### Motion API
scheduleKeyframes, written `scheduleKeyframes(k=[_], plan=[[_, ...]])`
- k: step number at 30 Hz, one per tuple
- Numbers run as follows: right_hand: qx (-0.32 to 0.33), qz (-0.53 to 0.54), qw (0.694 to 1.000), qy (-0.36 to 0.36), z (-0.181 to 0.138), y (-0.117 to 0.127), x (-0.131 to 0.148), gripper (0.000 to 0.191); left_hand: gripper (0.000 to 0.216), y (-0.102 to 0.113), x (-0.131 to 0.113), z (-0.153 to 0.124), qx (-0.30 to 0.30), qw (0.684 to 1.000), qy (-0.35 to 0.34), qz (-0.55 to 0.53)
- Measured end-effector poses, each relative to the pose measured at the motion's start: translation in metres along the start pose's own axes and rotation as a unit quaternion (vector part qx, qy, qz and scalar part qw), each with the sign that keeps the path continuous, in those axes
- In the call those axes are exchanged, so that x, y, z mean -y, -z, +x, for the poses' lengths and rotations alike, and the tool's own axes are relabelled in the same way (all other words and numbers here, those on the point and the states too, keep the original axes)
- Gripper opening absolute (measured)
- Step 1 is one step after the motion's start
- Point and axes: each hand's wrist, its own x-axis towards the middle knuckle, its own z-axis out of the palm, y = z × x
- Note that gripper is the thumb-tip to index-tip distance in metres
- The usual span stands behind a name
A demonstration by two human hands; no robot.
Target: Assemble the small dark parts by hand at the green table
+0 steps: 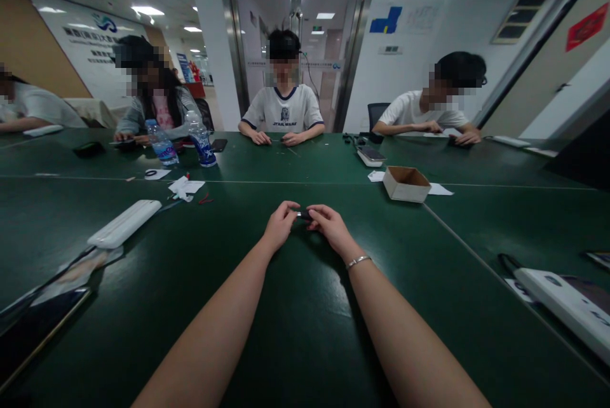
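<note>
My left hand (279, 225) and my right hand (330, 226) meet over the dark green table (305, 306), both with fingers curled. Between their fingertips they pinch a small dark object (303, 214) with a pale end; it is too small to name. A thin bracelet (358, 261) circles my right wrist. Both forearms stretch out from the near edge of the table.
A small open cardboard box (406, 183) stands right of centre. A white power strip (124, 223) lies at the left, another (567, 303) at the near right. Two water bottles (201, 139) stand at the far left. Several people sit along the far side.
</note>
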Motion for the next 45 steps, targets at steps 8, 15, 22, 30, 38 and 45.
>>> scheduleKeyframes(k=[8, 15, 22, 30, 38, 45], plan=[[0.001, 0.0, 1.0, 0.001, -0.0008, 0.0002, 0.0002, 0.039, 0.027, -0.001, -0.0006, -0.0014, -0.003, 1.0, -0.017, 0.012], [0.003, 0.004, 1.0, 0.002, 0.0005, -0.0008, -0.0004, 0.039, 0.027, -0.0012, 0.0024, -0.0005, -0.001, 1.0, -0.012, 0.022], [0.005, -0.011, 1.0, 0.006, -0.0009, -0.0015, 0.0013, 0.038, 0.026, -0.0005, 0.007, 0.0021, 0.016, 1.0, -0.015, 0.004], [0.002, -0.016, 1.0, 0.009, -0.0023, -0.0016, 0.0027, 0.039, 0.028, 0.0, 0.0053, 0.0002, 0.006, 1.0, 0.0, 0.023], [0.002, -0.013, 1.0, 0.014, -0.002, -0.0017, 0.0017, 0.04, 0.028, -0.0008, 0.0067, 0.0006, 0.014, 1.0, -0.02, 0.019], [0.004, -0.013, 1.0, 0.011, -0.0016, -0.0018, 0.0018, 0.041, 0.028, -0.0004, 0.0063, 0.0003, 0.015, 0.999, -0.019, 0.025]])
